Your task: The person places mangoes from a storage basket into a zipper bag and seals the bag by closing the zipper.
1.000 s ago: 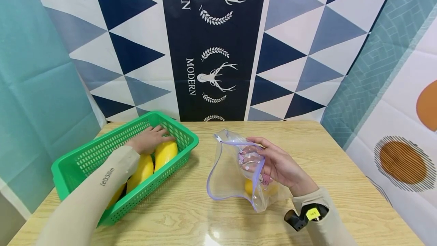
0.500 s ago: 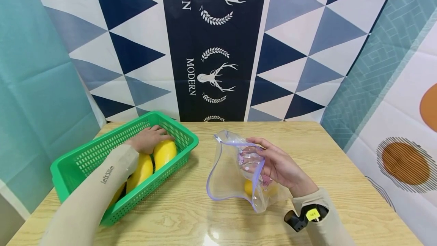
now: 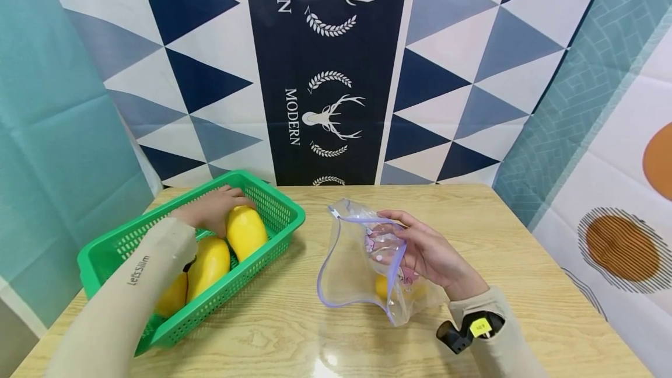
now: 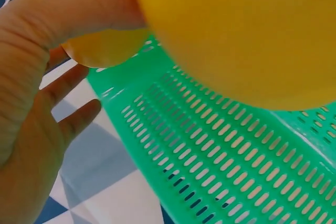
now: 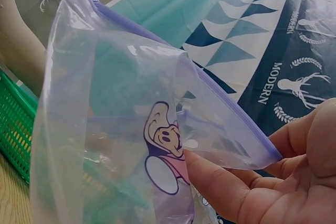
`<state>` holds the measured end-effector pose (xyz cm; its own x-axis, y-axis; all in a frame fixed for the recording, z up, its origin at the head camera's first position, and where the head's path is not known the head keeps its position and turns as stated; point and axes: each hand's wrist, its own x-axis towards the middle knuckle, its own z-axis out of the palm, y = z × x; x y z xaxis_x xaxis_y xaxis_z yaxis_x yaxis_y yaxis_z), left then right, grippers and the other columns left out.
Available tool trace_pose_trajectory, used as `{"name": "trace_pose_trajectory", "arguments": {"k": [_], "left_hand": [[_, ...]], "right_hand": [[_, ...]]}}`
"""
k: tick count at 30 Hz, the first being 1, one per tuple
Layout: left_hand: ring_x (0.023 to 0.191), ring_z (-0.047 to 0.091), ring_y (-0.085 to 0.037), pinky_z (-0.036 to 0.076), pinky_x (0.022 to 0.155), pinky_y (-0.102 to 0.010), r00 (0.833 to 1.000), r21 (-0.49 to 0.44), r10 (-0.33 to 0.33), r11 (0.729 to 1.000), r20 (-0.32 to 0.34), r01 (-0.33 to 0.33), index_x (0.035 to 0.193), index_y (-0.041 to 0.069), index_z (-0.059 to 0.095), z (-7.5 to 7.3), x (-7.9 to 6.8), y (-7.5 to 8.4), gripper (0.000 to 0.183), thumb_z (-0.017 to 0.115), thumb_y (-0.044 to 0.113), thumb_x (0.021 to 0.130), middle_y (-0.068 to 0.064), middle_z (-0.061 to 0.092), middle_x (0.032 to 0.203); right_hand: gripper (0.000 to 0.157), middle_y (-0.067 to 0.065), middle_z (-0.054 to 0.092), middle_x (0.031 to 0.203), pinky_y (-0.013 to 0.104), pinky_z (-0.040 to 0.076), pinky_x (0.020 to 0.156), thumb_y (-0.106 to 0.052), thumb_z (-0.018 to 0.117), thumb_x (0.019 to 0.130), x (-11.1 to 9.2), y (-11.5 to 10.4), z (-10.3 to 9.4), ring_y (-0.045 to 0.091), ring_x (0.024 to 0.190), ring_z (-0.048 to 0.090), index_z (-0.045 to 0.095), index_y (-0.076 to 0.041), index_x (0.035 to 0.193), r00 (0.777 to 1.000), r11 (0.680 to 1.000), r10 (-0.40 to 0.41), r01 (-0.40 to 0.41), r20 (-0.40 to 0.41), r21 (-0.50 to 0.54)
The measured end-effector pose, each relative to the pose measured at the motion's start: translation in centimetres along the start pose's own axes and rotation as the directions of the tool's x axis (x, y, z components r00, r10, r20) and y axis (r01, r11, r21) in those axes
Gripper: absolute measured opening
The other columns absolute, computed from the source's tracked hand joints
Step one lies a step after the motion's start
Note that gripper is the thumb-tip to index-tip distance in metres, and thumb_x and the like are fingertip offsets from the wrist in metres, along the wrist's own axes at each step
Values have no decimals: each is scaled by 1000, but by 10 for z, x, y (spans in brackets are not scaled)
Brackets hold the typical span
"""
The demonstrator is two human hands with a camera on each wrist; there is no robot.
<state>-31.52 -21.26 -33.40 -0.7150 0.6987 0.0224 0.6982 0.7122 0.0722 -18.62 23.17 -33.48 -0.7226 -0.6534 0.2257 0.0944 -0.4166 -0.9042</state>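
Observation:
In the head view, my left hand (image 3: 211, 210) reaches into the green basket (image 3: 286, 223), thumb and fingers around the far end of a smooth, oblong yellow fruit (image 3: 247, 233). Two more such fruits lie nearer, one a plump yellow fruit (image 3: 209, 267) beside the wrist. The left wrist view shows the thumb (image 4: 89, 11) against yellow skin, two fingertips apart from it. On the right, my right hand (image 3: 427, 255) pinches the purple-edged mouth of a clear zip bag (image 3: 341, 270), holding it gaping. A yellow thing (image 3: 382, 287) shows inside the bag, partly behind its cartoon print.
The basket stands at the left of a wooden table (image 3: 315, 343), its perforated walls rising around the fruits. Patterned cloth (image 3: 325, 74) hangs behind the table's far edge, with more cloth at both sides. A black wrist device (image 3: 467, 331) sits on the right sleeve.
My left hand has drawn left and slightly back, and the far yellow fruit has shifted left and turned with it. The right hand and zip bag have stayed in place.

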Motion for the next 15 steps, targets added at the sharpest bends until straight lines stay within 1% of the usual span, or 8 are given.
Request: {"name": "trace_pose_trajectory", "arguments": {"k": [2, 4, 9, 15], "left_hand": [[107, 45, -33, 47, 87, -54, 1000, -32, -16, 999, 11, 17, 129, 13, 63, -4, -2, 1, 78, 78, -12, 56, -8, 53, 117], [108, 44, -34, 48, 86, -53, 999, -58, -32, 998, 27, 33, 130, 13, 62, -7, -3, 3, 78, 79, -11, 58, -9, 51, 118], [108, 45, -34, 50, 86, -53, 997, -158, -62, 985, 54, 70, 133, 13, 61, -14, -7, 6, 80, 89, -3, 59, -11, 48, 117], [107, 47, -34, 47, 91, -57, 996, -261, -78, 962, 39, 85, 133, 7, 61, -21, -12, 8, 78, 93, 2, 62, -13, 47, 118]], "right_hand": [[40, 14, 54, 129, 43, 52, 92, 0, 22, 107, 0, 0, 0, 28, 108, 67, 45, -12, 139, 1000, 1000, 3, -3, -3, 0], [40, 14, 54, 129, 43, 52, 91, 0, 22, 107, 0, 0, 0, 28, 108, 67, 45, -12, 138, 1000, 1000, 7, -7, -7, 1], [40, 13, 54, 129, 43, 52, 91, 0, 23, 107, 0, 0, 1, 28, 108, 67, 45, -13, 138, 1000, 1000, 14, -14, -17, 1], [39, 13, 53, 129, 43, 52, 92, 0, 25, 107, 0, 0, 2, 29, 107, 68, 44, -12, 138, 1000, 1000, 15, -16, -16, -4]]}}
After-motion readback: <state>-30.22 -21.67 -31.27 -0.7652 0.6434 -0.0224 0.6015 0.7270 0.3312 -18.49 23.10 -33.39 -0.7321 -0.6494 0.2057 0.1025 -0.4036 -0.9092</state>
